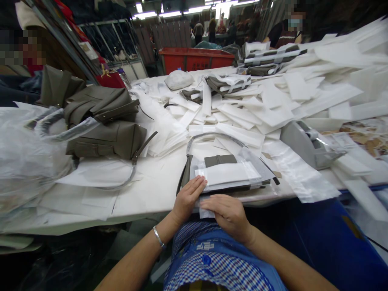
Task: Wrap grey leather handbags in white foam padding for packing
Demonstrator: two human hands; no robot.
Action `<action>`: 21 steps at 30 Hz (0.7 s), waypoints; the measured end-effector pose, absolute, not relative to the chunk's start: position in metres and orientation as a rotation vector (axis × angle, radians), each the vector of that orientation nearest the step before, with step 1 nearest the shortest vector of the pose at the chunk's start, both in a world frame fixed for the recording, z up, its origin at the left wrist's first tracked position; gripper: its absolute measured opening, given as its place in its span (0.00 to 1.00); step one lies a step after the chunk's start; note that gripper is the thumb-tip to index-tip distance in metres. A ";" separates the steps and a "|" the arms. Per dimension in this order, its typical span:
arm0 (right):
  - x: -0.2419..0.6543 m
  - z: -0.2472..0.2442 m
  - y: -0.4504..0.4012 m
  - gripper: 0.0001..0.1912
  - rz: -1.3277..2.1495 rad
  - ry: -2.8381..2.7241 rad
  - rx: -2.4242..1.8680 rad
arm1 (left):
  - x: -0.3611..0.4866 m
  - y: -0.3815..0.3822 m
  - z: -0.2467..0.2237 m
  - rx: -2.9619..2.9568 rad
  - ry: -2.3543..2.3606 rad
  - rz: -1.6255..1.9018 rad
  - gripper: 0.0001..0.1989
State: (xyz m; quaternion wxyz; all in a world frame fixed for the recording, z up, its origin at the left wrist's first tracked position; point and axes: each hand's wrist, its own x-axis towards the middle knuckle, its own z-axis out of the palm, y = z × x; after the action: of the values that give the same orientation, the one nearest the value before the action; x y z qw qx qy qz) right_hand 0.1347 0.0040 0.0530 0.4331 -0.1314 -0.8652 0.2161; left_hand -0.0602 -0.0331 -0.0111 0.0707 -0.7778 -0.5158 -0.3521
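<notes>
A dark olive handbag (182, 178) lies on its side in front of me, its plastic-wrapped handle arching toward the back. White foam sheets (227, 173) rest on the bag, with clear tape across their right end. My left hand (190, 196) presses on the sheets' left corner, fingers stretched out together. Closer to my body, my right hand (228, 212) is closed on a translucent plastic strip (206, 211) at the bag's near edge. An olive flap (220, 160) shows above the sheets.
Several olive handbags (106, 135) are piled at the left. Loose white foam sheets (260, 101) cover much of the table's back and right. A grey bag-shaped form (306, 141) stands at right. Beyond the table are a red bin (197, 60) and a masked person (285, 34).
</notes>
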 end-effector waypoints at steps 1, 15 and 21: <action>0.133 0.058 0.010 0.19 0.519 -2.154 -0.349 | -0.060 -0.034 -0.011 -2.319 -1.561 -1.053 0.26; 0.085 0.052 0.090 0.07 0.378 -2.357 -0.821 | -0.057 -0.034 -0.008 -2.114 -1.712 -1.196 0.15; 0.079 0.052 0.092 0.06 0.389 -2.401 -0.863 | -0.057 -0.035 -0.007 -2.098 -1.735 -1.231 0.18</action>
State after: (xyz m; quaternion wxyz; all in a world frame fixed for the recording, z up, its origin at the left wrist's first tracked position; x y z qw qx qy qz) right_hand 0.0787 0.0924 0.0522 0.2767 -0.3215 -0.8940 0.1448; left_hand -0.0571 -0.0346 -0.0071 0.0769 -0.7002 -0.5789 -0.4107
